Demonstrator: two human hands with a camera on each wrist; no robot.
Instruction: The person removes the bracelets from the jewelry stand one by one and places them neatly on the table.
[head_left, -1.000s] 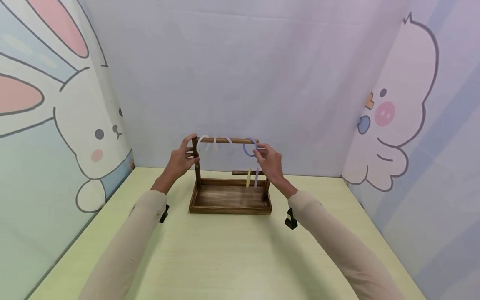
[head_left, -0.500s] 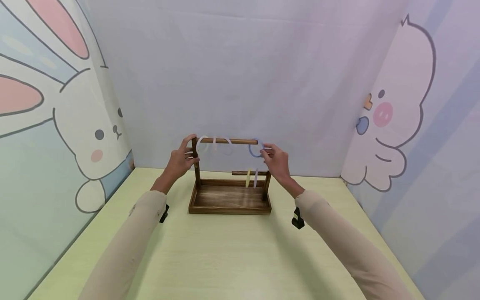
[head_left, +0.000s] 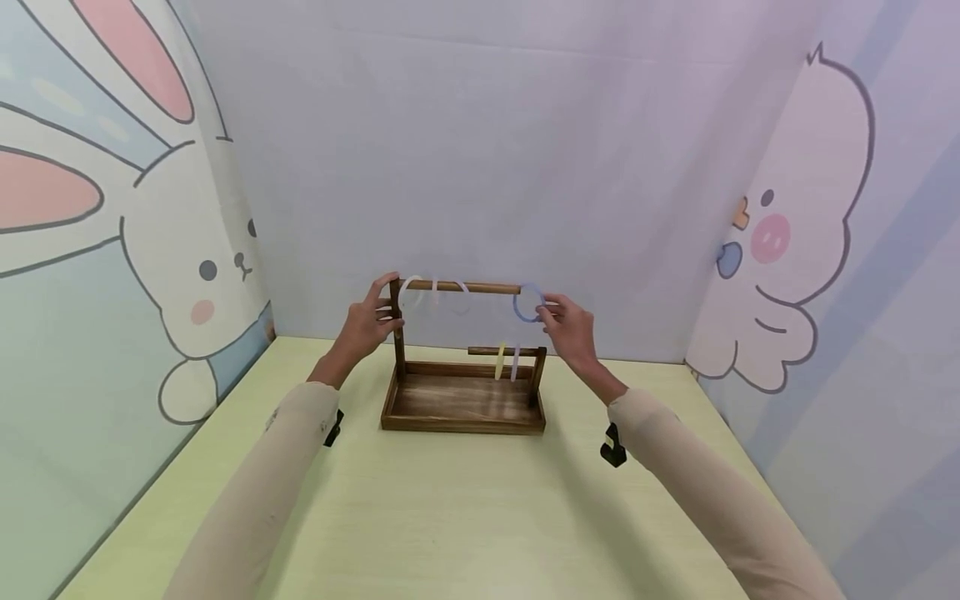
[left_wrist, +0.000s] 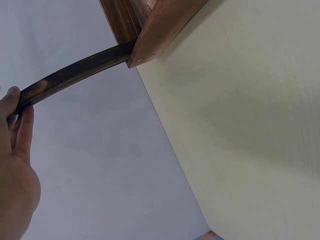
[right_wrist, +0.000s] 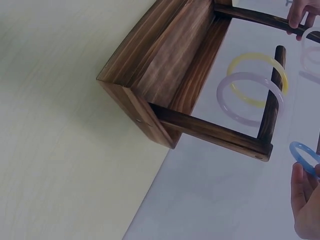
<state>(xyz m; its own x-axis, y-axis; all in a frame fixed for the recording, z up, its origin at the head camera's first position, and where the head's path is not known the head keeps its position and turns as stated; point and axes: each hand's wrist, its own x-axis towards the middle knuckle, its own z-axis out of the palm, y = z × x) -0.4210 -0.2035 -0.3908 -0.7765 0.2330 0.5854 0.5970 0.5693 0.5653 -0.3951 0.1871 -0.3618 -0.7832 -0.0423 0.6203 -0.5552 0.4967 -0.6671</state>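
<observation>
A dark wooden bangle stand [head_left: 462, 422] has a tall left post [head_left: 398, 342] with an upper bar [head_left: 487, 287], and a short right post with a lower bar [head_left: 483, 351]. My left hand [head_left: 369, 323] grips the tall post near its top. With thumb and fingers, my right hand [head_left: 572, 332] pinches a blue bangle [head_left: 517, 314] at the upper bar's free end; whether the bar's tip is still inside it I cannot tell. Pale, see-through bangles [head_left: 407, 292] hang farther left on that bar. On the lower bar hang a yellow bangle [right_wrist: 234, 67] and a lavender bangle [right_wrist: 222, 102].
The stand's shallow tray base [head_left: 463, 396] sits on a pale yellow table [head_left: 450, 517]. Close behind rises a plain fabric wall [head_left: 480, 167], with printed cartoon side walls at left and right.
My right hand has drawn the blue bangle rightward along the upper bar to its free end. The left hand keeps its grip on the post. The head view has shifted slightly.
</observation>
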